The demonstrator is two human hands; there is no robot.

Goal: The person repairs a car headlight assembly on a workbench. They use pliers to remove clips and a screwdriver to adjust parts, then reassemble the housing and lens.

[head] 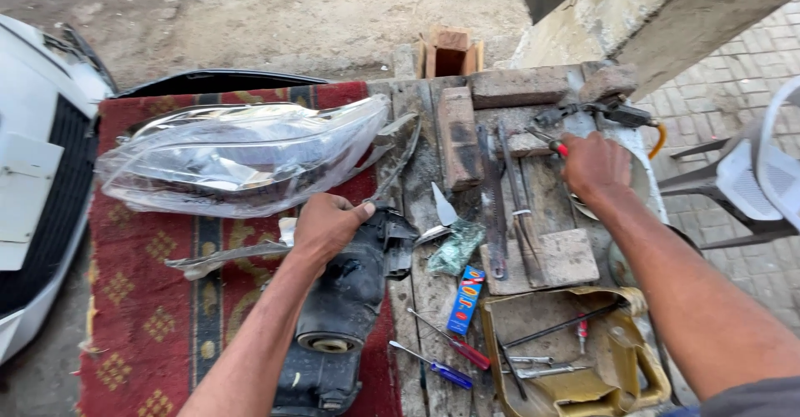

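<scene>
My left hand grips the top edge of a black headlight housing that lies on a red patterned rug. Behind it rests the clear headlight lens cover. My right hand reaches across the wooden bench and closes on a red-handled tool near the bricks. What kind of tool it is stays hidden under the hand.
A white car bumper fills the left edge. On the bench lie saw blades, a knife blade, two screwdrivers, a blue glue box and a cut yellow can holding tools. A white plastic chair stands at right.
</scene>
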